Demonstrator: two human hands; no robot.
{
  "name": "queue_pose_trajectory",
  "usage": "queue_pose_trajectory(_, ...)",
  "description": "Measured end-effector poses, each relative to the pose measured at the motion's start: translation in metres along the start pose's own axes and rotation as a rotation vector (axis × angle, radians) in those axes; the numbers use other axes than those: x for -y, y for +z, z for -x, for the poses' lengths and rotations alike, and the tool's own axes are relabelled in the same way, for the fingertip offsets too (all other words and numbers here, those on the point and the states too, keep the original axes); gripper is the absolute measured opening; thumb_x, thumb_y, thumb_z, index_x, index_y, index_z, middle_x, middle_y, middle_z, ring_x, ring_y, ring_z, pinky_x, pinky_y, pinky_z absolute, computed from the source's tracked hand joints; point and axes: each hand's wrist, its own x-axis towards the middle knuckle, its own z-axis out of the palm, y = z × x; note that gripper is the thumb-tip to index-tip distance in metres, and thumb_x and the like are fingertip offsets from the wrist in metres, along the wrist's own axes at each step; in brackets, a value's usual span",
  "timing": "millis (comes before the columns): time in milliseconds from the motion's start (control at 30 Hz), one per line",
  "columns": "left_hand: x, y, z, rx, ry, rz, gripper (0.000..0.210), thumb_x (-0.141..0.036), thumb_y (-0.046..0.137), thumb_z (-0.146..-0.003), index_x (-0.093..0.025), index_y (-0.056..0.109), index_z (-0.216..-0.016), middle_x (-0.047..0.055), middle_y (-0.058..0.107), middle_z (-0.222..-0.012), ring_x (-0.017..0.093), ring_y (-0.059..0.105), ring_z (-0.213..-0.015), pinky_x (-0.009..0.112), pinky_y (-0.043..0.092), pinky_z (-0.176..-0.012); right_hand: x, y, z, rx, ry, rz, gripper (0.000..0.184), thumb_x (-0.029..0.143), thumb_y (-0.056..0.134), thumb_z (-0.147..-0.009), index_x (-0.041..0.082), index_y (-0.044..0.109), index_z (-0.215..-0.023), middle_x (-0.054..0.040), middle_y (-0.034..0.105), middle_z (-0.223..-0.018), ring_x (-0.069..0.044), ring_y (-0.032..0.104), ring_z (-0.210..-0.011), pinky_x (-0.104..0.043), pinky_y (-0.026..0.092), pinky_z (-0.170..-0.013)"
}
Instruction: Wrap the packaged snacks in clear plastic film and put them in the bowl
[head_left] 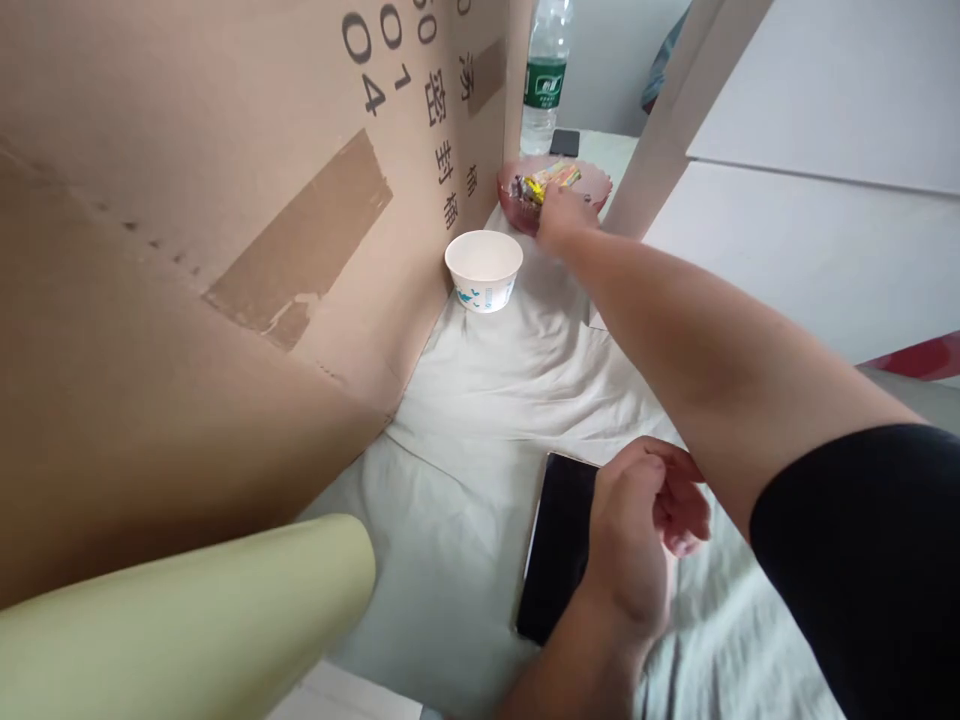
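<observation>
My right hand (566,218) reaches far forward to a pinkish clear bowl (517,215) with a scalloped rim. Colourful wrapped snacks (551,182) lie in the bowl, right at my bent fingers. The fingertips are partly hidden, so what they pinch does not show. Beside a dark-screened tablet or phone (559,545), my left hand (649,510) hovers with loosely curled fingers and nothing in it. It covers part of the device's right edge. Nearer than the pink bowl, a white paper bowl (486,285) with blue print stands upright on the pale cloth (450,480).
A large cardboard box (225,200) walls off the left side. Behind the pink bowl stand a water bottle (546,85) with a green label and a small dark flat object (565,143). A pale yellow-green rounded object (225,610) fills the lower left; white panels (817,230) rise at right.
</observation>
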Motion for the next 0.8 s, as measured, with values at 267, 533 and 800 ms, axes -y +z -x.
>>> queue_pose_trajectory(267,-0.013,-0.015,-0.001,0.055,-0.052,-0.042,0.026,-0.044,0.059,-0.077,-0.019,0.056,-0.071,-0.002,0.046,-0.053,0.008,0.029,-0.047,0.028,0.019,-0.052,-0.029,0.037,-0.019,-0.063,-0.155,0.006,0.066,0.052,0.034,-0.106,0.012,0.044,-0.055,-0.0055,0.064,-0.074,-0.026,0.074,-0.106,-0.04,0.055,-0.085)
queue_pose_trajectory(533,0.002,0.0,0.007,0.118,0.011,-0.154,0.021,-0.039,0.053,-0.079,-0.019,0.055,-0.073,-0.003,0.044,-0.053,0.008,0.028,-0.049,0.028,0.019,-0.053,0.016,-0.028,0.038,-0.015,-0.22,0.284,0.041,0.034,0.063,-0.094,0.011,0.05,-0.063,-0.0062,0.066,-0.092,-0.032,0.069,-0.116,-0.051,0.053,-0.095)
queue_pose_trajectory(800,0.022,0.012,0.015,0.217,-0.034,-0.5,0.019,-0.037,0.051,-0.085,-0.02,0.054,-0.075,-0.004,0.045,-0.06,0.01,0.035,-0.056,0.027,0.025,-0.057,0.025,-0.125,0.121,-0.108,-0.357,0.303,0.006,0.018,0.056,-0.094,0.017,0.062,-0.095,-0.0039,0.061,-0.111,-0.031,0.065,-0.118,-0.057,0.052,-0.1)
